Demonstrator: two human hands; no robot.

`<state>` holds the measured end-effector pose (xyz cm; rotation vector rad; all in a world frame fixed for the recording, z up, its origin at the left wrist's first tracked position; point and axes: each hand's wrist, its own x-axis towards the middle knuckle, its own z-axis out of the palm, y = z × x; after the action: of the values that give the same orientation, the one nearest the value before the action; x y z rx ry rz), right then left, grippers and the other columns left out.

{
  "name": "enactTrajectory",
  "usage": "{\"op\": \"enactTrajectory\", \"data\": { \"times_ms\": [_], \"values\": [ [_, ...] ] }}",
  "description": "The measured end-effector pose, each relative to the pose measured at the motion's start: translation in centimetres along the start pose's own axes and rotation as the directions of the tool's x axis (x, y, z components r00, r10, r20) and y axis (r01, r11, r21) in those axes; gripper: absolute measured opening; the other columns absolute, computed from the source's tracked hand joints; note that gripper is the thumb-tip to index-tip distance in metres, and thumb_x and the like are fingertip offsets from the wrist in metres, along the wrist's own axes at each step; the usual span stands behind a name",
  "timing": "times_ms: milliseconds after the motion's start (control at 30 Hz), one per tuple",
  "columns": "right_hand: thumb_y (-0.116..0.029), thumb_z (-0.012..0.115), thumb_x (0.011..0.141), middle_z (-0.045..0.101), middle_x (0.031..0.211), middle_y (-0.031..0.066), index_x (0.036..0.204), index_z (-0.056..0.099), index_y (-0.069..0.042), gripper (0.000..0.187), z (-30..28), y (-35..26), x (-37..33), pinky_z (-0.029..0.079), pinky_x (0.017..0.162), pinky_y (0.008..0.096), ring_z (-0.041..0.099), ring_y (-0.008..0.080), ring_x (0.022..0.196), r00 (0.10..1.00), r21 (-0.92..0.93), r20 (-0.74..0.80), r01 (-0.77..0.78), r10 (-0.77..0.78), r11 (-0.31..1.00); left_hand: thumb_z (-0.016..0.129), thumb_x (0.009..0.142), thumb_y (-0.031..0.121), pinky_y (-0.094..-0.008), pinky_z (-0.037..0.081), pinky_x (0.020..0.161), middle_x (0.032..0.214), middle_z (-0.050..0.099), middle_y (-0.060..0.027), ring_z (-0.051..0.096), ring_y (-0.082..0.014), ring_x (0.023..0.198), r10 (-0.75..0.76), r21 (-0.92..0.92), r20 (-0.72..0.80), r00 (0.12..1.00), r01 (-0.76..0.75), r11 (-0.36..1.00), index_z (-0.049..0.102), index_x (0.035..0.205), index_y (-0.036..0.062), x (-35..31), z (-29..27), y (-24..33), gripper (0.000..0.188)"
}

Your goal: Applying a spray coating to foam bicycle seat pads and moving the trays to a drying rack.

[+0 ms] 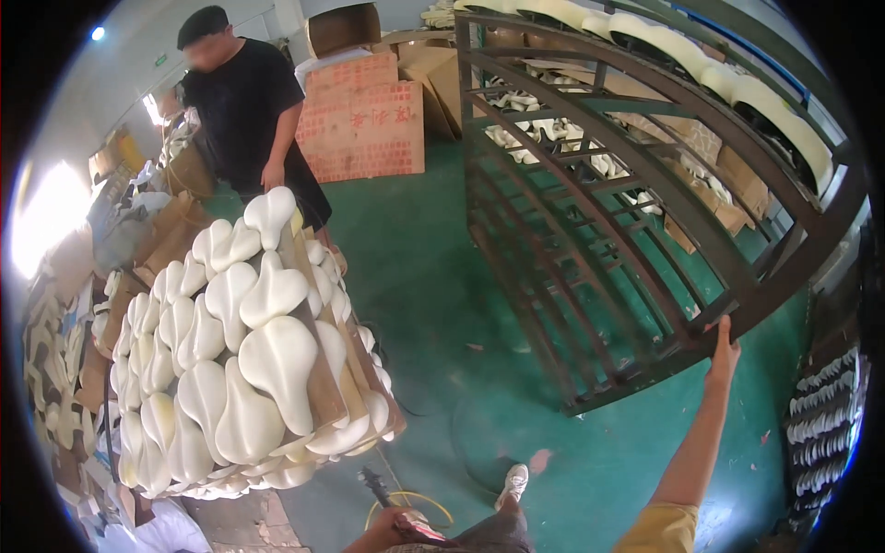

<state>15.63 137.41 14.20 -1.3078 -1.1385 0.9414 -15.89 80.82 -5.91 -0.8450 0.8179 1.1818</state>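
Broadly, the largest thing in view was a dark, open-framed rack (641, 373), which filled the right side. At the left rose a tall stack of cream, saddle-shaped pieces (281, 364), and behind it stood a co-worker in black (244, 101). Brownish-orange cardboard (364, 129) stood farther back. The person's right hand (725, 339) was curled onto a lower bar of the rack, on its near side. The rack looked stiff and sturdy, probably heavy and awkward to turn; a bar near a corner seemed the sound place to take hold, though its smooth surface might have been slippery. Low at the bottom edge, the left hand (392, 528) was near a slim dark object (375, 485); blur hid whether it gripped anything.
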Motion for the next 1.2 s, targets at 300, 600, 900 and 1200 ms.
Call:
{"op": "enactTrajectory", "data": {
  "times_ms": [300,600,900,1200],
  "values": [
    [-0.043,0.073,0.075,0.061,0.105,0.0061,0.11,0.06,0.003,0.06,9.1,-0.7,-2.0,0.041,0.085,0.0306,0.054,0.0166,0.095,0.999,-0.047,-0.042,0.002,-0.004,0.999,0.059,0.083,0.015,-0.0422,0.041,0.061,0.044,0.028,0.0018,0.034,-0.0156,0.042,0.094,-0.003,-0.203,0.975,-0.097,0.995,0.033,0.055,0.016,1.4,-2.6,0.3,0.038],
    [-0.043,0.073,0.074,0.06,0.11,0.0069,0.113,0.059,0.002,0.061,14.5,-2.8,-0.7,0.04,0.089,0.032,0.055,0.0189,0.101,0.997,-0.153,0.072,-0.013,0.024,0.988,0.057,0.081,0.009,-0.0362,0.035,0.047,0.047,0.03,-0.0014,0.032,-0.0175,0.04,0.116,-0.168,-0.231,0.966,-0.157,0.973,0.039,0.069,0.0115,1.3,1.9,-1.5,0.021],
    [-0.037,0.062,0.083,0.06,0.105,0.0186,0.105,0.056,0.003,0.046,12.0,8.6,-2.7,0.045,0.085,0.0387,0.058,0.0316,0.1,0.806,-0.674,0.544,0.585,-0.233,0.451,0.058,0.081,0.009,-0.036,0.043,0.047,0.056,0.042,-0.0056,0.048,-0.0209,0.049,0.31,-0.303,-0.358,0.881,-0.424,0.854,0.046,0.075,0.0064,6.4,6.6,-6.5,0.013],
    [-0.021,0.072,0.074,0.06,0.099,0.014,0.119,0.048,-0.001,0.054,13.5,19.2,-31.8,0.049,0.075,0.0334,0.06,0.0211,0.087,0.025,-0.317,0.945,-0.175,0.326,0.932,0.067,0.077,0.025,-0.0319,0.047,0.055,0.071,0.057,-0.0054,0.058,-0.0162,0.062,0.644,0.662,0.177,0.744,-0.574,0.481,0.057,0.096,0.001,11.7,16.1,-6.8,0.033]
  ]
}}
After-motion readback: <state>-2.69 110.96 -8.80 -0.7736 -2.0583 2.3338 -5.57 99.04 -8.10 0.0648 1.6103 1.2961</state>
